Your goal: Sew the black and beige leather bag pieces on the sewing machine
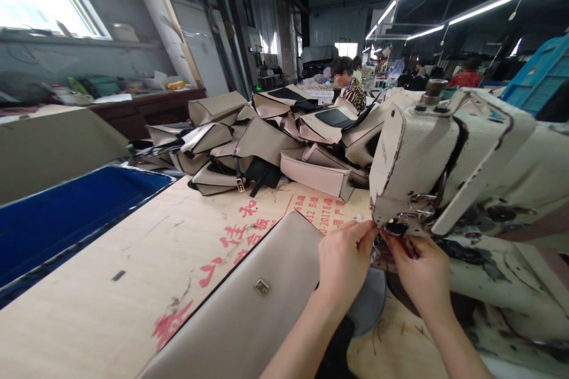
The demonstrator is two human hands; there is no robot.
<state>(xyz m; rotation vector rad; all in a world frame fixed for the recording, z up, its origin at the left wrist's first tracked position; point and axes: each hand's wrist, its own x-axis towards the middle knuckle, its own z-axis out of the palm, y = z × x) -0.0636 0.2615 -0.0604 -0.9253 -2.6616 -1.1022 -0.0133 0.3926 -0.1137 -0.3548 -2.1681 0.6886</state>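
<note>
Right now both hands are working at the needle area of the sewing machine (pixel 448 160), a worn cream-coloured head sitting on the right side of the counter (pixel 133 260). The left hand (pixel 344 260) is reaching up from below, its fingers (pixel 367 231) pinching together at the spot just under the machine's head. The right hand (pixel 422 275) is meeting it from the other side, its fingers (pixel 393 243) also pinching close by the presser foot (pixel 395 228), so the two sets of fingertips are nearly touching. Whatever they are pinching is too fine to make out; I cannot tell if it is a thread.

A beige bag panel (pixel 249 308) with a small metal clasp (pixel 261 287) is lying flat on the counter just left of the left forearm, running diagonally toward the machine. Its far end is sitting close to the left hand.

Farther back on the counter, a pile of beige bags (pixel 275 142) with dark trim is heaped loosely. A blue bin (pixel 66 219) is standing off the counter's left edge. Red printed characters (pixel 240 234) are showing on the wooden surface between the panel and the pile. Beyond the pile, a person in a patterned top (pixel 351 92) is sitting at another station.
</note>
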